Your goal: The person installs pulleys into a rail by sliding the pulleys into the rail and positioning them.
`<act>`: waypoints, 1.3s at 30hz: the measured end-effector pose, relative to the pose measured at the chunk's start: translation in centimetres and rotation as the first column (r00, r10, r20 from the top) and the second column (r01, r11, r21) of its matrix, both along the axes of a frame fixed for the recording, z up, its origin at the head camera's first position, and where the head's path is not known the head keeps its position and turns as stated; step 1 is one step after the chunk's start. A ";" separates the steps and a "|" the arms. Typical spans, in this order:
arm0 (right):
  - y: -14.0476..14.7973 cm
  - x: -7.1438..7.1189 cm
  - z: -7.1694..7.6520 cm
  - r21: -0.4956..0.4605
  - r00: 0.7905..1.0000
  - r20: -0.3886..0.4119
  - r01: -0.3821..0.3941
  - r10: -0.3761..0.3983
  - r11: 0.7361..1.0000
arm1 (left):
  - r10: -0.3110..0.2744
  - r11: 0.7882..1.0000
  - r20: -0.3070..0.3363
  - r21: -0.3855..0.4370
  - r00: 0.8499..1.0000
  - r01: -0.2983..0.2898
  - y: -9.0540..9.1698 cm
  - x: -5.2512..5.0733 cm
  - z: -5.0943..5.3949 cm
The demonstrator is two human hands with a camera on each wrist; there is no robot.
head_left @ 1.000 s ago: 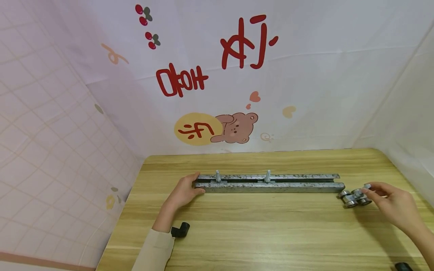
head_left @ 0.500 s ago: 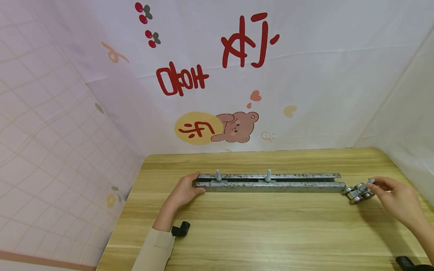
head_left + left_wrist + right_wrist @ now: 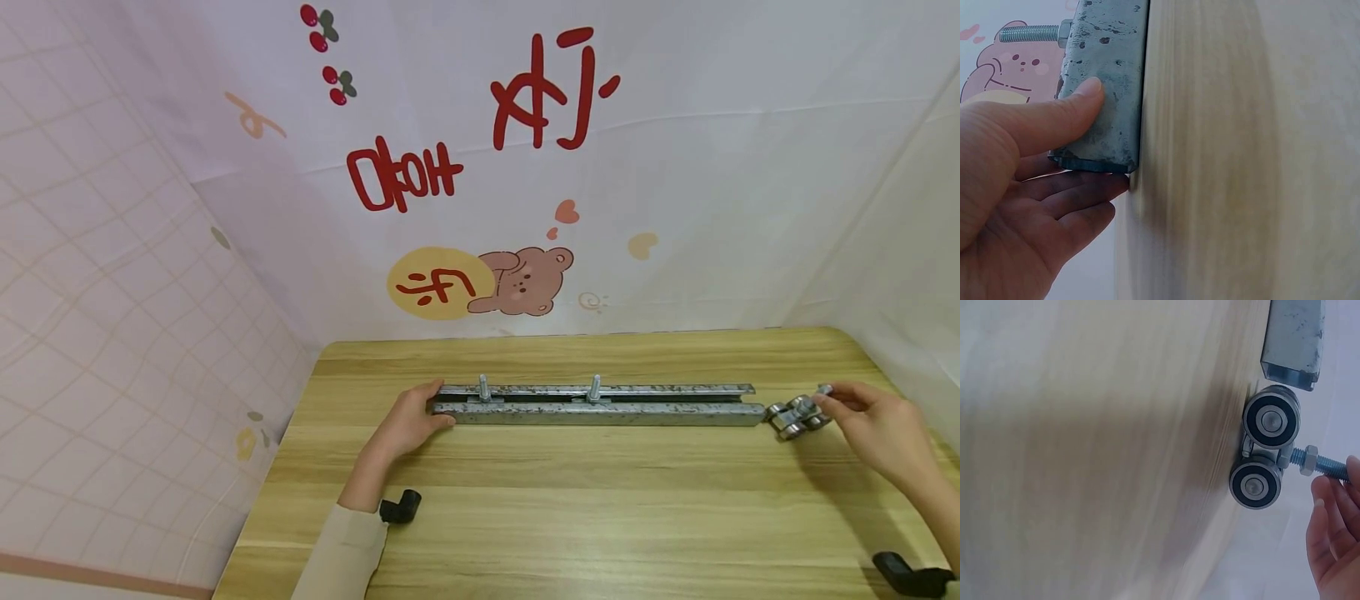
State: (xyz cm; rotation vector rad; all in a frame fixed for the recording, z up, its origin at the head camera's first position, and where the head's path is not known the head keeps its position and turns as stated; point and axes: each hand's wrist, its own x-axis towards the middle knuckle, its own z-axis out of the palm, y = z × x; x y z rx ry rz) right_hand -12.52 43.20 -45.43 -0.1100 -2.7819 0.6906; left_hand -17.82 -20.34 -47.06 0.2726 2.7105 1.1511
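Note:
A slotted metal rail [image 3: 675, 414] lies along the table, its slot facing up. Two threaded bolts, the left one [image 3: 483, 388] and the right one [image 3: 595, 389], stand up out of that slot. My left hand [image 3: 408, 421] grips the rail's left end; in the left wrist view the thumb [image 3: 1075, 112] presses the side face and the fingers curl behind and under the end. My right hand [image 3: 873, 421] pinches the bolt [image 3: 1329, 467] of a roller trolley [image 3: 797, 417] with several bearing wheels. The trolley sits right by the rail's right end; I cannot tell whether they touch.
The wooden table [image 3: 600, 508] has rounded back corners. A printed cloth [image 3: 712, 192] rises behind it, with more cloth at both sides. One black bent piece [image 3: 401, 507] is by the left wrist, another [image 3: 907, 575] by the right.
My right hand has moved the trolley away from me and slightly right, bringing it about level with the rail's right end. The left hand and the rail have stayed put.

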 end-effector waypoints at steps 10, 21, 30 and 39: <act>0.0 -0.8 -0.2 -0.027 0.999 0.012 0.032 -0.032 0.999 | -0.003 1.000 -0.002 -0.004 1.000 0.003 0.0 0.0 -0.1; -0.6 -1.3 -0.3 -0.051 0.998 0.009 0.058 -0.058 0.997 | -0.009 1.000 0.000 0.006 1.000 0.009 0.0 0.1 -0.1; -1.0 -1.8 -0.4 -0.079 0.997 0.033 0.076 -0.074 0.994 | -0.009 1.000 0.000 0.012 1.000 0.009 -0.1 0.0 0.0; -1.7 -1.8 -0.1 -0.092 0.999 0.024 0.035 -0.033 0.995 | -0.004 1.000 0.009 0.009 1.000 0.004 0.0 0.1 0.1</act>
